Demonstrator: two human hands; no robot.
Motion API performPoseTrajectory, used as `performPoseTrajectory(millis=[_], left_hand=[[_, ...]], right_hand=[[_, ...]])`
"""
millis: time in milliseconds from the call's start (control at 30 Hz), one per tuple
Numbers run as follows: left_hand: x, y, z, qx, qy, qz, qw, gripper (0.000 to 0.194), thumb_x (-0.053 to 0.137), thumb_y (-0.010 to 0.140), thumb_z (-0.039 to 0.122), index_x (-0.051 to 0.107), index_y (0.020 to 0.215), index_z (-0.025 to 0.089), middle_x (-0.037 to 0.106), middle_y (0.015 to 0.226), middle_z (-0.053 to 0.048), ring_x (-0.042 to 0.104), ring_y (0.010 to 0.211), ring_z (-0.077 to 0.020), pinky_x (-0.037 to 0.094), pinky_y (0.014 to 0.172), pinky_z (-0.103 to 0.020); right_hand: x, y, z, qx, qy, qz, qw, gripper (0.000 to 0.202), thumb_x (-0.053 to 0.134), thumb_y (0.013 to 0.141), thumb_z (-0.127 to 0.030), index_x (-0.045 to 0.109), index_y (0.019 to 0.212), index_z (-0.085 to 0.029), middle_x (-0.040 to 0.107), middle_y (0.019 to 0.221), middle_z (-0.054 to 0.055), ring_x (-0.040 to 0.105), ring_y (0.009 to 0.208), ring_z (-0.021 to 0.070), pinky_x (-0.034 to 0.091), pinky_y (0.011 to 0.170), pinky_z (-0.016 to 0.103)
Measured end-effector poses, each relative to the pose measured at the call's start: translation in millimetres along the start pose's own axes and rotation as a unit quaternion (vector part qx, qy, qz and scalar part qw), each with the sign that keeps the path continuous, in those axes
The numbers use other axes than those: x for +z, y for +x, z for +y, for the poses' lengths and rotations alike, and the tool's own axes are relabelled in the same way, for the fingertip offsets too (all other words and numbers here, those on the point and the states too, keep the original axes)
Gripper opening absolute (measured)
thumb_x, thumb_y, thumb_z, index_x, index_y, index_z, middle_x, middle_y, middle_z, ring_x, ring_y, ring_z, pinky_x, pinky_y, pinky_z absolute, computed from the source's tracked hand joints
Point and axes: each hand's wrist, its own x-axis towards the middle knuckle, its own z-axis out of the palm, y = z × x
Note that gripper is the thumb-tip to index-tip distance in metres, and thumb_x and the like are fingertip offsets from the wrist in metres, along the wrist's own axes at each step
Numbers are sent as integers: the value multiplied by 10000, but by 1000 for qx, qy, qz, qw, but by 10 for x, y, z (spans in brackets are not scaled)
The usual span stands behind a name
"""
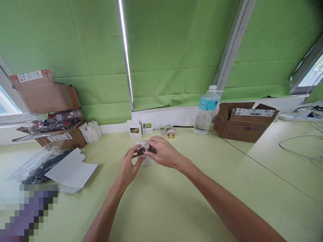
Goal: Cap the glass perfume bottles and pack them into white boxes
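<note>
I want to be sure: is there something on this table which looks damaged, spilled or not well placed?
Yes, on the left. The upper cardboard box sits askew above clear plastic items that bulge from the open lower box, so it looks unsteady. Nearer, the white card has an irregular, perhaps torn edge.

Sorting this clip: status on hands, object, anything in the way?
Left hand, right hand: both gripping. Small dark glassy block, round silver top: held over white printed paper. Round pinkish ornament just beyond, not touching hands.
</note>
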Motion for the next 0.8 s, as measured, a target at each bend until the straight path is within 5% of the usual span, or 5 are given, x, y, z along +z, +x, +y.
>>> performPoseTrajectory(millis=[200,333,800], left_hand=[[14,-5,-10,10,9,-5,1000,385,564,845,282,509,1226,294,591,1176,-46,579,1059,-183,542,860,-349],[18,-6,-3,29,8,-7,1000,390,562,841,251,516,1225,297,582,1193,-44,574,1070,-182,536,869,-343],[21,-28,6,45,48,-31,997,484,505,849,164,463,1304,322,551,1234,-38,558,1068,-171,489,902,-328]], right_hand=[[15,-25,-12,16,22,-16,1000,73,551,855,-233,590,902,-193,603,843,38,531,788,173,398,668,281],[24,-32,0,17,53,-15,998,229,578,820,-193,570,1047,-223,624,901,25,550,821,175,413,690,281],[78,-49,-16,-34,-59,-46,997,155,504,851,-157,646,909,-173,640,855,59,565,829,187,408,734,299]])
